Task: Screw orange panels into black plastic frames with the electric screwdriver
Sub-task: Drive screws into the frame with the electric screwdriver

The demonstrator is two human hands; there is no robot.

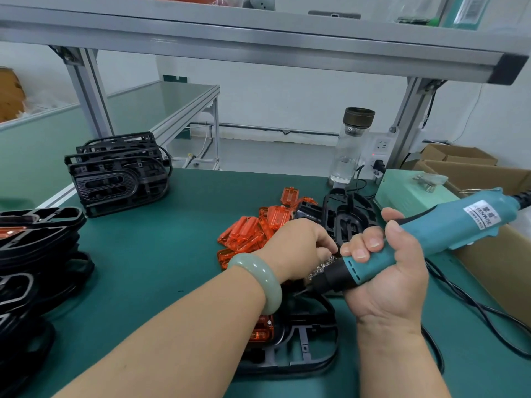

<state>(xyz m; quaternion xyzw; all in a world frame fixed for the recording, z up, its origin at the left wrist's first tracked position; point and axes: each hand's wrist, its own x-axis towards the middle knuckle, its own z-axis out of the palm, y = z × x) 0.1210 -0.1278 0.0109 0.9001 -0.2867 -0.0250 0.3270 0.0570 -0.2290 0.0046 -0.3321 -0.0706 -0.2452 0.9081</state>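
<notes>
A black plastic frame [304,343] lies flat on the green mat in front of me, with an orange panel [262,330] seated in its left side, partly hidden by my left wrist. My right hand [385,271] grips the teal electric screwdriver [425,239], its tip pointing down-left at the frame's upper edge. My left hand [298,245] reaches to a small pile of silver screws [320,268] beside the bit, fingers curled down; what they pinch is hidden. Several loose orange panels [253,231] lie in a heap beyond my left hand.
Stacks of black frames stand at the back left [120,173], at the left edge [37,248] and behind the panel heap [344,216]. A glass bottle [352,145], a pale green box [408,193], cardboard boxes [488,179] and the screwdriver's black cable [471,303] occupy the right.
</notes>
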